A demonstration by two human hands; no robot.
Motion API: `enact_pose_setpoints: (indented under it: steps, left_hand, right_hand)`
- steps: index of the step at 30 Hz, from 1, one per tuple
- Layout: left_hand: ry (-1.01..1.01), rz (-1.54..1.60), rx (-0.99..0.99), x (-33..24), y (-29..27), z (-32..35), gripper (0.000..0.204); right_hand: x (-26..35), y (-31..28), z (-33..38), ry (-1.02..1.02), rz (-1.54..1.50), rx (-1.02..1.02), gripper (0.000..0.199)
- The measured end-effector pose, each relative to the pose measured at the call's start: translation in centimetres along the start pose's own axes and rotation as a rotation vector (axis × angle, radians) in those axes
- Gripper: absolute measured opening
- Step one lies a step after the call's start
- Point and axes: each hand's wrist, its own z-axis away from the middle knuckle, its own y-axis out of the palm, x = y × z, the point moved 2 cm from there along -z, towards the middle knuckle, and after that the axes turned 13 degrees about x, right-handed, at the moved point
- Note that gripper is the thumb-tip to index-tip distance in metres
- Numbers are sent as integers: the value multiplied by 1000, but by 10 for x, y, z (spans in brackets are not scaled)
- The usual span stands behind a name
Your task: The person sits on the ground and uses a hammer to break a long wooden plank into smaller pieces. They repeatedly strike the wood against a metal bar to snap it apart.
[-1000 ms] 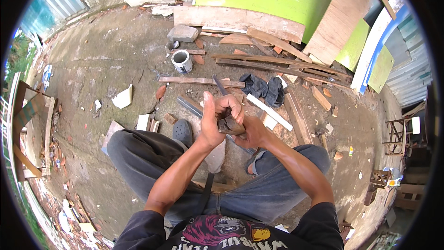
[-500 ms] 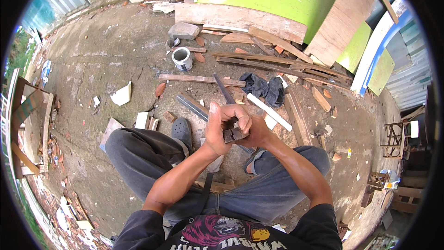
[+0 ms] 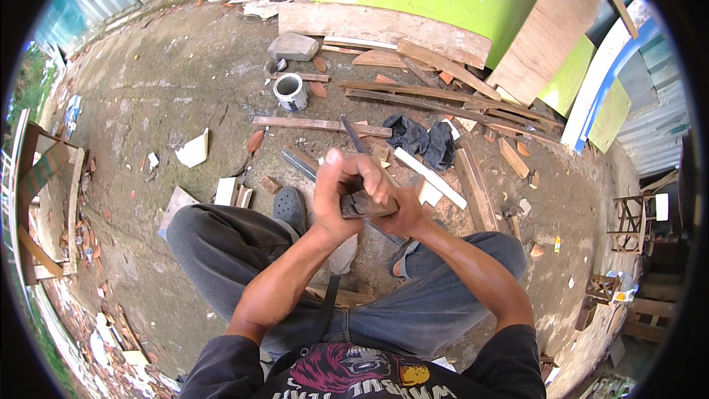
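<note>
Gripping a dark, blocky wooden piece [image 3: 367, 206], left fingers [image 3: 367, 170] and right fingers [image 3: 404, 207] curl inward.

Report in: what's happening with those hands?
Left hand curled around dark wooden piece. Right hand gripping it too. Wooden strip, grey can beyond, apart from hands.

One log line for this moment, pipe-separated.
left hand: gripping dark wooden block | right hand: holding same block | ground beyond: open can, dark cloth

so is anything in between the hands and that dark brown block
Nothing visible: the left hand and right hand are both against the dark brown block, though parts of the grip are hidden.
</note>
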Motion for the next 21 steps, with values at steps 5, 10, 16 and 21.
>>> enact_pose_setpoints:
  steps: [5,10,16,21]
  left_hand:
    - [39,119,-148,-5,-24,-11,65]
    - [134,321,-451,-20,-81,-9,61]
    - [293,386,-636,-70,-140,11,54]
    - [269,301,-760,-79,-140,15,54]
  right_hand:
    - [-5,-7,-18,69,151,22,29]
    - [-4,-21,-35,322,95,331,67]
    - [-21,-55,-31,69,-1011,147,112]
    - [2,-79,-27,-13,-1484,136,118]
